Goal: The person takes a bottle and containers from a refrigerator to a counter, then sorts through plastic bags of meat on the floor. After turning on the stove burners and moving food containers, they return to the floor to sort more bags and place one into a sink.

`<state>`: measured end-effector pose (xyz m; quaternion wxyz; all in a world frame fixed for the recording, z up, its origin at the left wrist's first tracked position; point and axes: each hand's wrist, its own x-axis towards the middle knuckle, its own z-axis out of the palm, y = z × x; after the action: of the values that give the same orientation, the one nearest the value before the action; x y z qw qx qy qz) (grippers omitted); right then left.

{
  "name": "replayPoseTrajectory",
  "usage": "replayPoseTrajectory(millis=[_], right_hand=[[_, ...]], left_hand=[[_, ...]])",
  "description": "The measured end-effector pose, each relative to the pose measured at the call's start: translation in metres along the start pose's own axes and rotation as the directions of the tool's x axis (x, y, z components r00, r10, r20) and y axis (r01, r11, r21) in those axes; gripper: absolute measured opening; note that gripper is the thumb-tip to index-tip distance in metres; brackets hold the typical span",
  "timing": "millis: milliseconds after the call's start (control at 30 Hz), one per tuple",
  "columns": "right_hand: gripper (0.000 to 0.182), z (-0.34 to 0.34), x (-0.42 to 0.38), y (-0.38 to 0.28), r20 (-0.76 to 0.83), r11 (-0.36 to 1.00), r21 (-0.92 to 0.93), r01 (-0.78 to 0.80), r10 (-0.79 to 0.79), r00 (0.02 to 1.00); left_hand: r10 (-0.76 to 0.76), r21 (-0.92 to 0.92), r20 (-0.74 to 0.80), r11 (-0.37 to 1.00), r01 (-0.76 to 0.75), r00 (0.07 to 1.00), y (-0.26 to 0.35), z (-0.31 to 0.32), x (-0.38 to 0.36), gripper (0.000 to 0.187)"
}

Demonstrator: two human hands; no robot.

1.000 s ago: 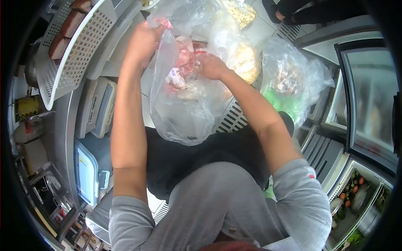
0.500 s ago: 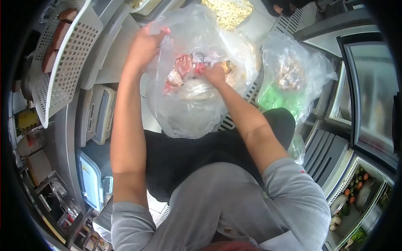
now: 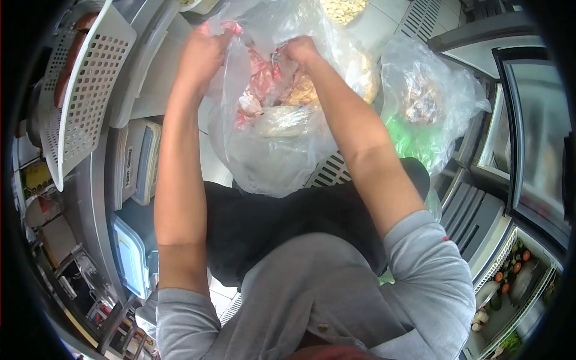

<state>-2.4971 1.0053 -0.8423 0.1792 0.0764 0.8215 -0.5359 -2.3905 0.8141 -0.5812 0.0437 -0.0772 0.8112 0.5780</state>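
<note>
A large clear plastic bag [image 3: 273, 165] stands with its mouth spread in front of my knees. My left hand [image 3: 205, 53] is closed on the bag's rim at its left side, beside a bit of pink plastic. Inside the bag, my right hand [image 3: 302, 53] pinches the upper edge of a red and clear plastic packet [image 3: 262, 75] and pulls it up. Below that hand lies a yellowish packet [image 3: 301, 90], and a clear wrapped bundle [image 3: 282, 120] rests nearer to me.
To the right sits another clear bag [image 3: 420, 99] with green plastic in its lower part. A bag of pale pieces [image 3: 344, 8] lies at the back. A white perforated basket [image 3: 99, 84] tilts at the left. The glass door [image 3: 537, 126] stands at the right, above a vegetable crate [image 3: 510, 294].
My right hand has moved up and away from me inside the bag, lifting the red packet's edge. The yellowish packet shows more now. My left hand keeps its hold on the rim.
</note>
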Motion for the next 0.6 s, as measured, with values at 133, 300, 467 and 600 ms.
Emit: replayPoseTrajectory(millis=[133,300,467,600], right_hand=[[0.028,-0.018,-0.002,-0.038,0.062,0.976,-0.208,0.066,-0.054,0.997],[0.04,-0.019,-0.043,-0.059,0.065,0.989,-0.136,0.05,-0.041,0.997],[0.052,-0.019,-0.124,0.032,-0.416,0.763,-0.62,-0.182,-0.123,0.901],[0.048,-0.002,-0.079,0.091,-0.101,0.939,0.102,-0.327,0.337,0.936]], left_hand=[[0.034,-0.032,0.005,0.999,-0.033,0.999,0.001,0.004,0.001,0.024],[0.042,-0.013,0.02,0.999,-0.042,0.999,0.0,-0.005,-0.004,0.023],[0.043,-0.034,0.009,0.999,-0.042,0.999,-0.011,-0.017,-0.003,0.022],[-0.007,0.01,0.005,1.0,0.007,1.0,-0.002,-0.019,-0.01,0.024]])
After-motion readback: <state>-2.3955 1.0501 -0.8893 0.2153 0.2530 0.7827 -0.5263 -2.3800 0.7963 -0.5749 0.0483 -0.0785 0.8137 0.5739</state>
